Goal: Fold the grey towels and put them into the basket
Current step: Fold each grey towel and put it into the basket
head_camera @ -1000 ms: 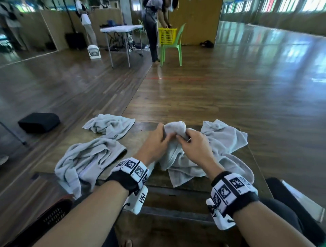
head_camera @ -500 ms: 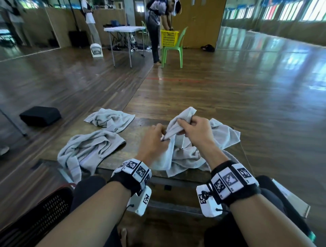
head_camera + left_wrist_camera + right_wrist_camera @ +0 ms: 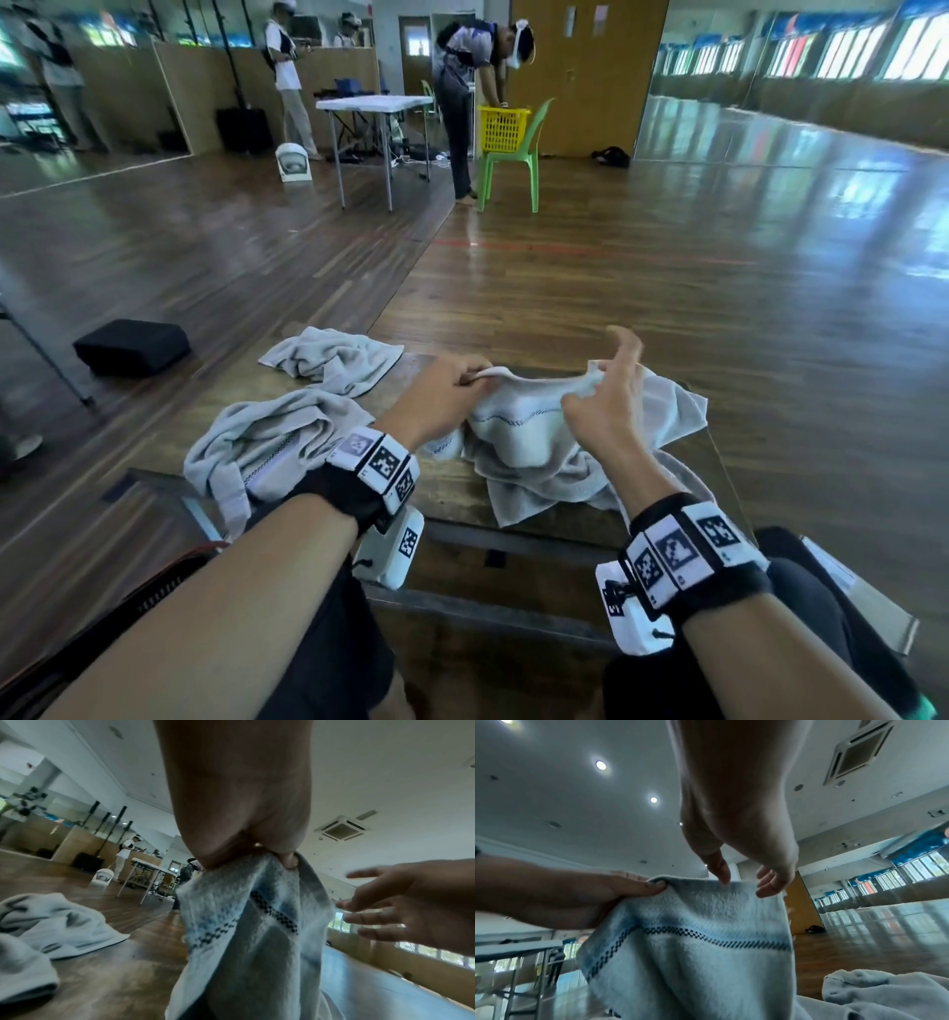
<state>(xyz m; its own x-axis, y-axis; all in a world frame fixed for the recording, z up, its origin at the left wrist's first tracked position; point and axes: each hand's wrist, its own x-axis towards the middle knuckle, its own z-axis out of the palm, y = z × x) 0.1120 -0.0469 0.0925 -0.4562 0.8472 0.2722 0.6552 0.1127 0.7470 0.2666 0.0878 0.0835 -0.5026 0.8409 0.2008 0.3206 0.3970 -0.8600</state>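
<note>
wooden table (image 3: 318, 421): my left hand (image 3: 436, 401) pinches the towel (image 3: 534, 437) edge, right hand (image 3: 606, 406) loose, fingers uncurled; unfolding step, next right must pinch the far corner.

Daylight pours in from the windows (image 3: 847, 49) along the right wall and throws bluish-white glare in streaks across the polished floor (image 3: 770, 216), while the left side of the room stays dimmer. The head view is bright, with lines bowed toward its edges by the wide lens. Both wrist views are cooler and softer: round ceiling lights (image 3: 601, 765) flare, the near forearm is a dark out-of-focus mass, and the right hand (image 3: 401, 902) smears with motion blur.
</note>
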